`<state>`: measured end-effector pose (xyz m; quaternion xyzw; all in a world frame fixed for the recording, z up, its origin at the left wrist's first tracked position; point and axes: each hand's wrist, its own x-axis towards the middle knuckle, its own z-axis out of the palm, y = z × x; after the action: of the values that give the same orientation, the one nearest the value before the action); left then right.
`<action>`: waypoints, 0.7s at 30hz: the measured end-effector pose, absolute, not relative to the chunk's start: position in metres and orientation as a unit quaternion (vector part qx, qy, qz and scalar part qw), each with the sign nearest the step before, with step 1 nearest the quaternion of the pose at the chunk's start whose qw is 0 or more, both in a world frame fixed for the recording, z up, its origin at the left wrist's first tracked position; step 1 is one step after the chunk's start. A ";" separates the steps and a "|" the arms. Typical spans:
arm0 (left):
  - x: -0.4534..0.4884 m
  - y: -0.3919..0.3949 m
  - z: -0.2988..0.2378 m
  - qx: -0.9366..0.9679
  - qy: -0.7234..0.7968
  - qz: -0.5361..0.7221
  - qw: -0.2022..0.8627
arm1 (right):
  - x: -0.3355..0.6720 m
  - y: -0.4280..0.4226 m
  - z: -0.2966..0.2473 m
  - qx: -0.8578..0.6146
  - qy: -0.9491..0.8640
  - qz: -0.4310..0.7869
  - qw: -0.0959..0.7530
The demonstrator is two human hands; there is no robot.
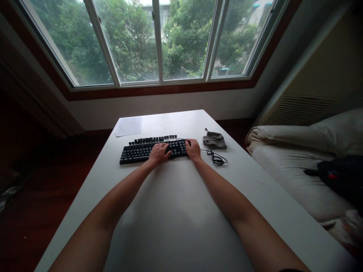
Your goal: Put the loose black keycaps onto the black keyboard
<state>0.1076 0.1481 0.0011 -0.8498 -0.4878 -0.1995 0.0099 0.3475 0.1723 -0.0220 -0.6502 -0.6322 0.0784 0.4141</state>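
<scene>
A black keyboard (135,152) lies on the white table, and a row of loose black keycaps (154,139) stands just behind it. Across the keyboard's middle rests my left hand (159,152), open, its thumb stretched out to the right over the keys. My right hand (194,149) grips the keyboard's right end, with the thumb on the top keys and the other fingers at the far corner, partly hidden. To the right of that hand lie a coiled black cable (217,158) and a crumpled grey cloth (214,139).
The white table (170,211) reaches toward a window (161,45). A sheet of paper (129,126) lies at its far left corner. To the right is a pale sofa (283,162) with a black item (343,175) on it.
</scene>
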 end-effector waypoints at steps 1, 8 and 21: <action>0.106 0.154 0.005 -0.847 -0.491 -0.201 0.004 | 0.349 0.172 -0.022 -0.650 -0.631 0.080 0.417; 0.095 0.208 0.024 -0.831 -0.533 -0.156 0.028 | 0.356 0.175 -0.023 -0.653 -0.621 0.091 0.424; 0.096 0.263 0.032 -0.881 -0.454 -0.034 0.133 | 0.359 0.187 -0.042 -0.592 -0.605 0.089 0.525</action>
<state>0.0959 0.2635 0.0317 -0.8805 -0.4537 -0.0344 0.1328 0.3588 0.1873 -0.0417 -0.5923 -0.6047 0.0889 0.5251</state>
